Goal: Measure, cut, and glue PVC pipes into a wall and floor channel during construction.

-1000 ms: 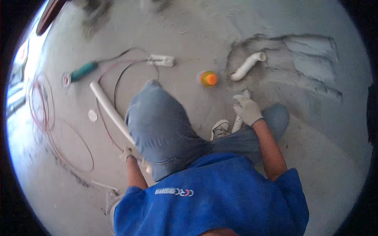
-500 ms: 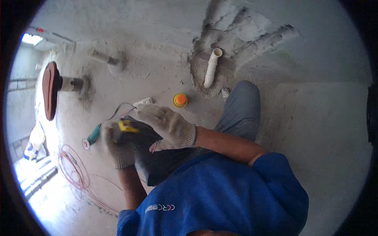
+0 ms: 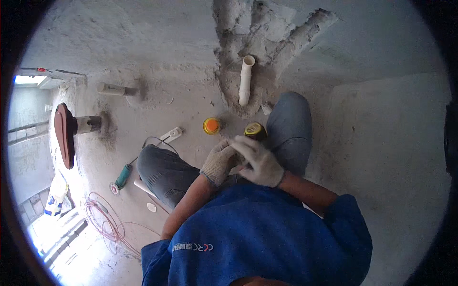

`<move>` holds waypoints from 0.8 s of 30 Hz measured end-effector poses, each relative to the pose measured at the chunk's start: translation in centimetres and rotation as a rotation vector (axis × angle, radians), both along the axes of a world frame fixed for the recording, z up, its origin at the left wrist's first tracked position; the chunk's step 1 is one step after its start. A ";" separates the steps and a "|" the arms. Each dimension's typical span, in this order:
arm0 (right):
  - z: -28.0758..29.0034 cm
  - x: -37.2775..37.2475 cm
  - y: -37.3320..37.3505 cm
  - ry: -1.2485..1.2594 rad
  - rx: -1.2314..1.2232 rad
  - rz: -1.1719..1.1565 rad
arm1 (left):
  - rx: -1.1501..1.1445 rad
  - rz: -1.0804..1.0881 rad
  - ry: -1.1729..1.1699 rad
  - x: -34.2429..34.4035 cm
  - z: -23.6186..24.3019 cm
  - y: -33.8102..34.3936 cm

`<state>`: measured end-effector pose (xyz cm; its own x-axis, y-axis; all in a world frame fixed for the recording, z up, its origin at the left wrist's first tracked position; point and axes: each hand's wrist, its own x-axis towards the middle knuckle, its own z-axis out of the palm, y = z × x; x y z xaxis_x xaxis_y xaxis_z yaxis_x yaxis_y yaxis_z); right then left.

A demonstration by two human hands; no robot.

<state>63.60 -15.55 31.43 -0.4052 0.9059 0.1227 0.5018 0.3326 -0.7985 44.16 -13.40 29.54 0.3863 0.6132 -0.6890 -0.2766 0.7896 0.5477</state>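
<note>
Left hand [image 3: 220,162] and right hand [image 3: 261,165], both in pale knitted gloves, brought together before the chest. Fingers of the left are bent inward; those of the right are stretched across them. Whether anything small is grasped between the two cannot be told.

Black-and-yellow rounded object [image 3: 255,130]: located just beyond the right fingertips, beside the right knee [image 3: 290,119]; whether it is touched by the glove cannot be told.

Bottle [image 3: 211,126], orange-capped, yellowish: seen from above, placed near, to the left of the rounded object.

White bent pipe [image 3: 245,82]: set in a broken-out hollow [image 3: 257,40], farther out, its open end turned upward in view.

White power strip [image 3: 171,135]: laid on the floor beyond the left knee [image 3: 160,167].

Green angle grinder [image 3: 123,176], with disc: laid left of that knee, its dark cord led toward the strip.

White pipe length [image 3: 145,188]: partly covered by the left leg.

Reddish coiled line [image 3: 102,217]: spread at lower left.

Dark red board [image 3: 65,136]: seen at the end of a pipe stub [image 3: 89,124], far left.
</note>
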 end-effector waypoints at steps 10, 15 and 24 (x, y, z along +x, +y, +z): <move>-2.7 9.0 9.8 -0.639 -0.610 0.036 | -0.118 -0.171 0.202 2.1 -4.4 -0.4; -15.3 1.9 17.0 -0.752 -0.600 0.410 | -0.149 -0.308 0.278 3.6 -2.1 -1.7; -28.0 -6.1 17.8 -0.850 -0.244 0.247 | 0.098 -0.199 0.450 -4.2 2.1 -2.3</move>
